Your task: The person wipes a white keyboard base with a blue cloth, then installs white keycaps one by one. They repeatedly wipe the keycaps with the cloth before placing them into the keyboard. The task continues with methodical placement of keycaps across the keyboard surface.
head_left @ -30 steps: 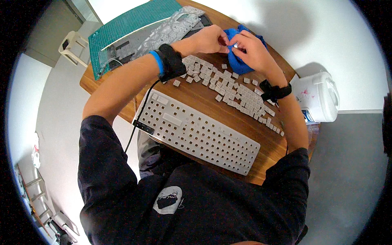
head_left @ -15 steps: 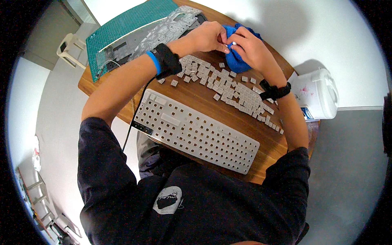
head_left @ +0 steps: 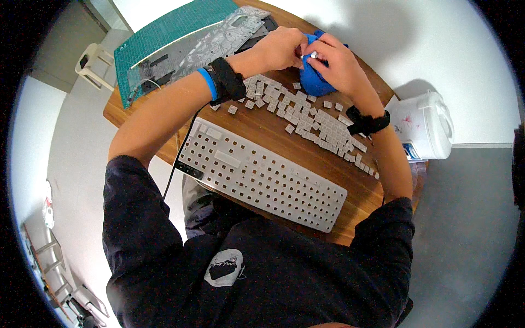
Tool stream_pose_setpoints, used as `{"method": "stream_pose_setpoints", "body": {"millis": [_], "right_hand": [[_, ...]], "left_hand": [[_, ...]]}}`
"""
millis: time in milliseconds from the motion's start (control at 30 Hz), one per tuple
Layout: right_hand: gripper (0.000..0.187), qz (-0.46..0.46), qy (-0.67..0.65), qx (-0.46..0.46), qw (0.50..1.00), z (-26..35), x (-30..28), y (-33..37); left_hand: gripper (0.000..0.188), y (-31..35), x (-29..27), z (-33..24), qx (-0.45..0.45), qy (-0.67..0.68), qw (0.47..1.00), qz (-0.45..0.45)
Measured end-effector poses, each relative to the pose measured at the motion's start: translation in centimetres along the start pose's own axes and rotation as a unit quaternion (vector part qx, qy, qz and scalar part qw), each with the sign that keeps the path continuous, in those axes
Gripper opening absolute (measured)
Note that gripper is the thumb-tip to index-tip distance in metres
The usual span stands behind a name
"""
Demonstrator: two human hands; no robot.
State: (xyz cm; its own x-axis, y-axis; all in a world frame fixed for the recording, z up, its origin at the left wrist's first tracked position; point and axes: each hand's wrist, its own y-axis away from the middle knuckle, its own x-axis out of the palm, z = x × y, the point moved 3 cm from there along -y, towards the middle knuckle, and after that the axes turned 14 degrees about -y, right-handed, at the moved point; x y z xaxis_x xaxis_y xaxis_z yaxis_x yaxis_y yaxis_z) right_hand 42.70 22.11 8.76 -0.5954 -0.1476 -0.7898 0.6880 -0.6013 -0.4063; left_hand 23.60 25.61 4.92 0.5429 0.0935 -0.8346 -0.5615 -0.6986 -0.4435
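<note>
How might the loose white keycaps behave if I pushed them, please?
The keycaps would probably slide rather than roll, being mostly squarish. Each is likely light, given how small it looks. Since many crowd together on the wooden table, pushing one might well shift its neighbours.

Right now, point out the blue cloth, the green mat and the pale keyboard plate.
Blue cloth (head_left: pixel 315 82), head view: lower bulge.
Green mat (head_left: pixel 170 31), head view: bare upper surface.
Pale keyboard plate (head_left: pixel 262 175), head view: middle of its hole-filled face.
</note>
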Motion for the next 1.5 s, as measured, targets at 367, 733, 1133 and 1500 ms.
{"method": "stream_pose_setpoints", "body": {"millis": [367, 733, 1133, 1500], "right_hand": [[0.019, -0.016, 0.042, 0.023, 0.999, 0.3, -0.3, 0.0], [0.019, -0.014, 0.059, 0.008, 0.998, 1.2, 0.4, -0.4], [0.027, -0.054, 0.061, 0.064, 0.995, 2.3, -0.7, 0.7], [0.023, 0.148, -0.245, 0.046, 0.957, 12.6, 11.4, 1.5]], "left_hand": [[0.027, 0.6, -1.1, 0.8, -0.035, 0.054, 0.998, 0.020], [0.026, 0.7, -1.6, -0.2, 0.042, -0.083, 0.995, -0.044], [0.019, 8.4, -9.4, -0.9, 0.018, 0.068, 0.992, 0.104], [0.032, 22.2, -9.9, 1.7, 0.048, 0.118, 0.971, 0.203]]}}
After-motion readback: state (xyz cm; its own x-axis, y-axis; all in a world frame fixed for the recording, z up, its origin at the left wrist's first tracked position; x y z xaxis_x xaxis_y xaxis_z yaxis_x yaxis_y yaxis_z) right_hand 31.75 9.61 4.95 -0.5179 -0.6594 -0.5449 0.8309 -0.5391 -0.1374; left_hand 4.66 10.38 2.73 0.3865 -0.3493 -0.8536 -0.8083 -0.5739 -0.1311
